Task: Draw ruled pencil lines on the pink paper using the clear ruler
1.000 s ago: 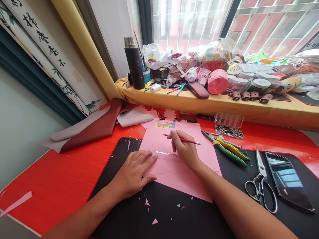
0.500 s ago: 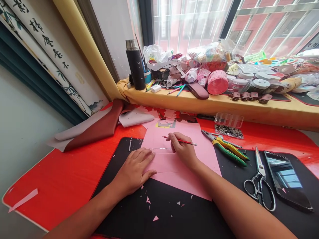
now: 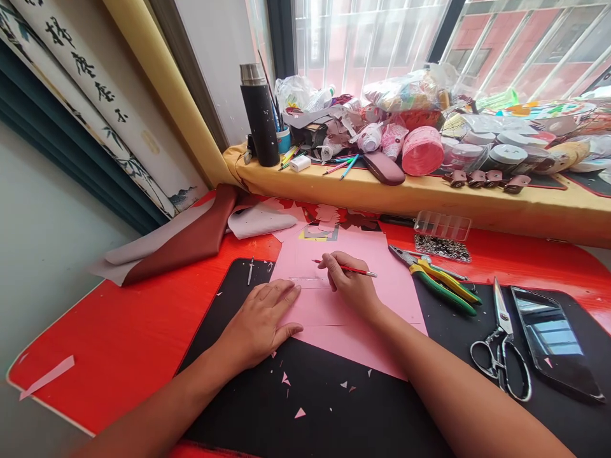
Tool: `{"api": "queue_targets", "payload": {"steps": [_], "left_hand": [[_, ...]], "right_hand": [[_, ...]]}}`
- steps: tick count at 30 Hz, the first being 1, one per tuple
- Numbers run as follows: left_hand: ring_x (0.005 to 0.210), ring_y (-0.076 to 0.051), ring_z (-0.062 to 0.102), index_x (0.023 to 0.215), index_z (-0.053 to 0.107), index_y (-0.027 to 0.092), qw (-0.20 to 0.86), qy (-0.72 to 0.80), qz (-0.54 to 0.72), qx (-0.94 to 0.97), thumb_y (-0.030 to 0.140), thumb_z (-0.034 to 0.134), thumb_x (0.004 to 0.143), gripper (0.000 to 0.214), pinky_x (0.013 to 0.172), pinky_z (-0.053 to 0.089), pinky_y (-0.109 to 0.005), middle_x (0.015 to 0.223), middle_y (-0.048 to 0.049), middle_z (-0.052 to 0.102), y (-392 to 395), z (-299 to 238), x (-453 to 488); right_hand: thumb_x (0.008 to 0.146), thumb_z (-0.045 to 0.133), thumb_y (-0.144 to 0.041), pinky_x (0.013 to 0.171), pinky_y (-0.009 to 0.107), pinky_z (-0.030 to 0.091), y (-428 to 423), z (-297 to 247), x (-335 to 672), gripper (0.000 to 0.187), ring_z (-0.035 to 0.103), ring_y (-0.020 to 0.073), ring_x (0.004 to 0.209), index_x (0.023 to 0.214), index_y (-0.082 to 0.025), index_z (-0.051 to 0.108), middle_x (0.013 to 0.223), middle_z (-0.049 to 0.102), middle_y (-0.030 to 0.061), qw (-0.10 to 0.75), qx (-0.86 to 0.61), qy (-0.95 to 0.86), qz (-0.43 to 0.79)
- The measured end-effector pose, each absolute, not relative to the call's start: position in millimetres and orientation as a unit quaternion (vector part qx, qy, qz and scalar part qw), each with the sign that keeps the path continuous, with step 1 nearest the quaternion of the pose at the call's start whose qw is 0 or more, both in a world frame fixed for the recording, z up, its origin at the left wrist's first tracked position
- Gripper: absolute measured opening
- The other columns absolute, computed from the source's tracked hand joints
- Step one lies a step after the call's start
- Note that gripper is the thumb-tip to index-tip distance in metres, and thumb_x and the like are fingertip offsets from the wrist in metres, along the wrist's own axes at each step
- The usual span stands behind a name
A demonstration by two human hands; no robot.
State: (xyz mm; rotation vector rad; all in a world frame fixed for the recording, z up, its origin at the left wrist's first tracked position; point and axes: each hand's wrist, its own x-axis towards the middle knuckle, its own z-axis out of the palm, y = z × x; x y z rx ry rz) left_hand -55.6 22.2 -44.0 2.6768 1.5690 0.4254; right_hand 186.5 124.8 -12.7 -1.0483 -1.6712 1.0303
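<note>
A large pink sheet [image 3: 353, 340] lies partly over the black mat [image 3: 363, 416], with faint straight lines across it. My left hand [image 3: 267, 318] rests flat on the sheet's left side, fingers stretched and thumb apart. Under its fingertips a clear ruler [image 3: 312, 282] runs across the paper toward my right hand [image 3: 351, 280]. That hand is closed around a red pencil [image 3: 356, 271], which is held nearly level, its point to the left and its white end to the right. The ruler's right end is hidden by my right hand.
Right of the sheet lie green-and-yellow pliers [image 3: 443, 286], scissors [image 3: 501, 350] and a phone [image 3: 556, 343]. Behind them sits a clear box of small metal parts [image 3: 442, 248]. Pink scraps [image 3: 300, 413] dot the mat. A black flask [image 3: 260, 121] stands on the crowded sill.
The view has shifted slightly, so everything appears a little higher and most things a touch to the right. Both hands keep nearly the same place on the sheet, the pencil still held.
</note>
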Motion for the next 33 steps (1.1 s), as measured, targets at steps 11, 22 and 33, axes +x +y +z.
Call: {"api": "queue_targets", "payload": {"steps": [11,22,33], "left_hand": [[0.149,-0.033,0.05,0.169,0.048,0.023,0.012,0.508,0.122,0.853,0.063,0.05,0.114,0.068,0.127,0.037,-0.051,0.163,-0.0144,0.057,22.1,-44.8,-54.1],[0.15,-0.035,0.05,0.172,0.043,0.025,0.022,0.506,0.126,0.853,0.062,0.055,0.112,0.072,0.128,0.039,-0.053,0.163,-0.0139,0.055,21.6,-43.3,-54.7],[0.153,-0.034,0.049,0.173,0.042,0.024,0.021,0.505,0.125,0.854,0.062,0.052,0.113,0.072,0.13,0.036,-0.052,0.168,-0.0139,0.053,21.2,-42.4,-54.2]], "right_hand": [[0.108,0.06,-0.06,0.076,0.037,0.055,125.8,-14.8,183.4,0.048,0.053,0.0186,0.051,0.08,-0.024,0.074,0.048,0.051,-0.0053,0.43,-0.421,-0.677,0.423],[0.108,0.061,-0.058,0.078,0.038,0.057,127.9,-15.6,182.3,0.046,0.054,0.018,0.05,0.08,-0.024,0.074,0.05,0.052,-0.0049,0.431,-0.424,-0.667,0.436],[0.107,0.061,-0.064,0.073,0.037,0.056,130.3,-15.4,181.9,0.05,0.053,0.0174,0.047,0.079,-0.024,0.073,0.049,0.053,-0.0049,0.425,-0.43,-0.659,0.448]]}}
